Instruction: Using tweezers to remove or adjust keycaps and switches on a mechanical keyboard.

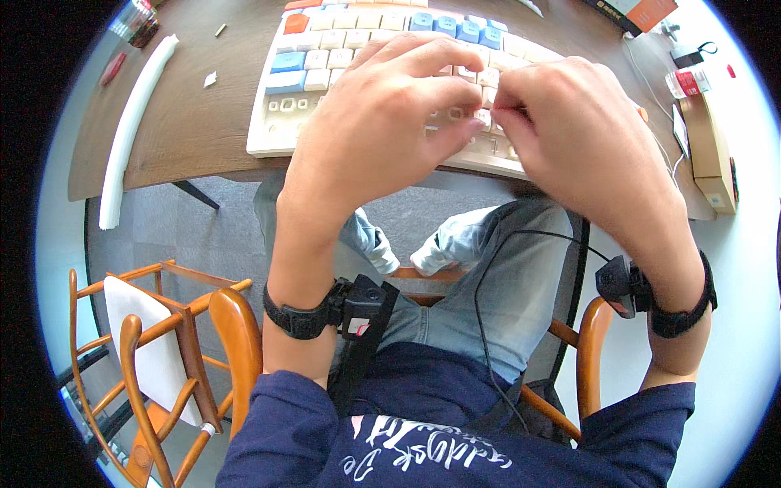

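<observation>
A white keyboard (272,130) with cream, blue and orange keycaps lies at the table's front edge; some caps along its lower rows are off. My left hand (382,122) is over its middle, fingers bent and apart, thumb and index tips close to the keys. Just right of it, my right hand (578,138) is curled over the keys, its thumb and fingertips pinched together; whatever they might hold is hidden. Both forearms wear black straps with small devices.
A long white strip (137,130) lies on the wooden table (195,122) at left. Cables, a cardboard box (706,154) and a red-labelled container (687,81) are at right. A wooden chair (146,342) stands at lower left. A black cable crosses my lap.
</observation>
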The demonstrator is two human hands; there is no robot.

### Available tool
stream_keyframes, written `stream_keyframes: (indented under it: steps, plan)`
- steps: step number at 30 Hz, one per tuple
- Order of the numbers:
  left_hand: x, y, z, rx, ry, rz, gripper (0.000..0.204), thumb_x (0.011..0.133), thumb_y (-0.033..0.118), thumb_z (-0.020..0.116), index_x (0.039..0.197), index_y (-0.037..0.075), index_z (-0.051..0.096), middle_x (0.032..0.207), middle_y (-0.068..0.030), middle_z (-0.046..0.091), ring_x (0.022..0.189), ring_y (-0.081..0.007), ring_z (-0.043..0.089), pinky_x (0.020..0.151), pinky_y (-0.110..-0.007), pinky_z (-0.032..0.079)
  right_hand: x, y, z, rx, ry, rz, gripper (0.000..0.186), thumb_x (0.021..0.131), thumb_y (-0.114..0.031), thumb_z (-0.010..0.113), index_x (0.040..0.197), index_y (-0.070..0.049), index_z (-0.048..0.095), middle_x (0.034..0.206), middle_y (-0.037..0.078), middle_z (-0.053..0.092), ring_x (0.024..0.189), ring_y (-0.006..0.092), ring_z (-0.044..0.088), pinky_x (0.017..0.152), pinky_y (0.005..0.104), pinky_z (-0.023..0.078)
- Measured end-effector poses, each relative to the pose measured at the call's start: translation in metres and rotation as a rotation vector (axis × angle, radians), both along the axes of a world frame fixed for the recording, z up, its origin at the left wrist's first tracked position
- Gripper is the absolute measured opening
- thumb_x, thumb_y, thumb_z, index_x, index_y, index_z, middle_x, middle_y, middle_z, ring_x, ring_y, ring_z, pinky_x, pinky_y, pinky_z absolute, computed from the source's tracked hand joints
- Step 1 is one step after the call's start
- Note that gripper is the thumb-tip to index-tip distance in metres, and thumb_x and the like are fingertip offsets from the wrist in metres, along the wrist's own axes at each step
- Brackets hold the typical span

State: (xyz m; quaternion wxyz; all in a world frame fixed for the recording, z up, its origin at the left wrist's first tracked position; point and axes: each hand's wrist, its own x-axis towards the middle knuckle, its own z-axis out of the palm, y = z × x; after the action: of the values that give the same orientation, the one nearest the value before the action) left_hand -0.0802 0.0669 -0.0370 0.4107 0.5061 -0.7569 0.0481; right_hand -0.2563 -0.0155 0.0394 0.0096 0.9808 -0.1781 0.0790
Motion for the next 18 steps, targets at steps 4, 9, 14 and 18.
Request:
stream_keyframes:
  steps: [4,9,14,18]
  plan:
    - [-0.002,-0.001,0.0,-0.015,0.007,0.014,0.018,0.078,0.014,0.08,0.093,0.007,0.075,0.119,-0.0059,0.07,0.112,-0.0298,0.063,0.1,-0.041,0.048,-0.014,-0.004,-0.009,0.209,-0.16,-0.056,0.011,0.086,-0.01,0.066,0.086,0.0,0.072,0.082,0.023,0.069,0.077,0.0399,0.068,0.072,0.0468,0.052]
    - [-0.001,0.001,-0.001,-0.003,0.012,0.022,0.018,0.078,0.016,0.081,0.093,0.007,0.075,0.118,-0.005,0.071,0.112,-0.0289,0.063,0.1,-0.041,0.048,-0.025,0.001,-0.027,0.303,-0.309,-0.08,0.011,0.087,-0.011,0.068,0.087,-0.001,0.071,0.078,0.021,0.068,0.074,0.038,0.068,0.069,0.0436,0.052]
    - [-0.001,-0.002,0.0,-0.005,-0.01,0.019,0.02,0.078,0.018,0.082,0.094,0.008,0.075,0.117,-0.0044,0.071,0.111,-0.0275,0.063,0.099,-0.04,0.048,-0.027,0.002,-0.035,0.434,-0.412,-0.134,0.01,0.088,-0.012,0.07,0.088,-0.001,0.07,0.078,0.018,0.069,0.071,0.0347,0.068,0.067,0.04,0.052]
    - [-0.001,-0.002,0.0,-0.007,-0.019,0.009,0.02,0.078,0.018,0.081,0.094,0.008,0.075,0.116,-0.0044,0.071,0.11,-0.0274,0.064,0.098,-0.04,0.048,-0.033,-0.001,-0.04,0.388,-0.435,-0.101,0.011,0.089,-0.012,0.071,0.087,-0.001,0.069,0.078,0.017,0.068,0.073,0.0344,0.067,0.068,0.0397,0.052]
